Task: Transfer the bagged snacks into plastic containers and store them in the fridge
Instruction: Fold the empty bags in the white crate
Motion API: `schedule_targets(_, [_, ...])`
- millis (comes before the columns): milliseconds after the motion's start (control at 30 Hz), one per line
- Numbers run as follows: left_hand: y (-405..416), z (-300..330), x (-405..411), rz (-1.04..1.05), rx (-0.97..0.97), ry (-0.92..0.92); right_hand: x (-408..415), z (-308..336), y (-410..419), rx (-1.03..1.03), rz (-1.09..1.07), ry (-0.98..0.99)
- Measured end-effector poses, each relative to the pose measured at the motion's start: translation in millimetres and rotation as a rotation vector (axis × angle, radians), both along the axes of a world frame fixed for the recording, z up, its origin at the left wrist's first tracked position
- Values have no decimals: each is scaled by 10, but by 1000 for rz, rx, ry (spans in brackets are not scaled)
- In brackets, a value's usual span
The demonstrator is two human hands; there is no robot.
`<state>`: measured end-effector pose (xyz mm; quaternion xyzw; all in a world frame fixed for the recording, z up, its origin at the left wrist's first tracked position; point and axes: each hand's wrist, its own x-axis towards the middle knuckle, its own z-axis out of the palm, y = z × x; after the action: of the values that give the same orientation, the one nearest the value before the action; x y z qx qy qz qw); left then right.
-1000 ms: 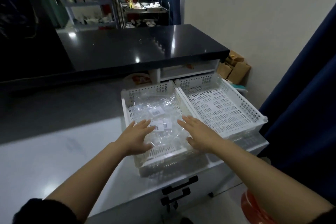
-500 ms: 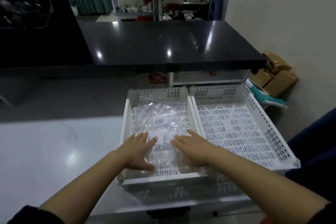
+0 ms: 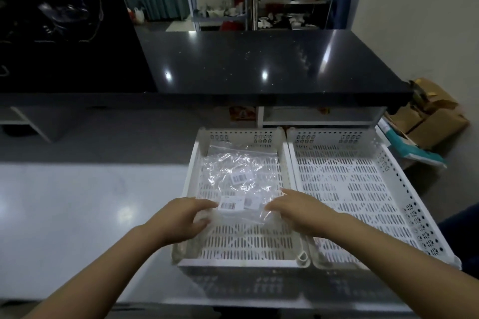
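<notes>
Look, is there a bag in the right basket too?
No, the right basket holds nothing; the clear bags lie only in the left basket.
</notes>
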<state>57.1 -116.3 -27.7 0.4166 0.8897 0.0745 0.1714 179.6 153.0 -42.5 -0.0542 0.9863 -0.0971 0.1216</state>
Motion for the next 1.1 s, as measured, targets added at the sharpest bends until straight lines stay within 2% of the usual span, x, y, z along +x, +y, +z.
schedule_targets(167, [-56,8,-55,-54,30,-77,-37,211,83,-209,-181,-2])
schedule_targets(300, [41,-85,-108,-37,212,-101,-81,334,181,-345,-283,94])
schedule_targets(467, [247,-72,-248,-7,363,-184,-68,477,288,-349,-353,159])
schedule_targets(700, [336,37,-424,-36,381,-460,100,427,391,-283,-382,45])
schedule_targets(967, [351,150,-457,57,451,-933,170,412,330,-370,-443,-30])
schedule_targets(1100, [356,217,-513,109,451,-998,159,433,392,-469,-504,-69])
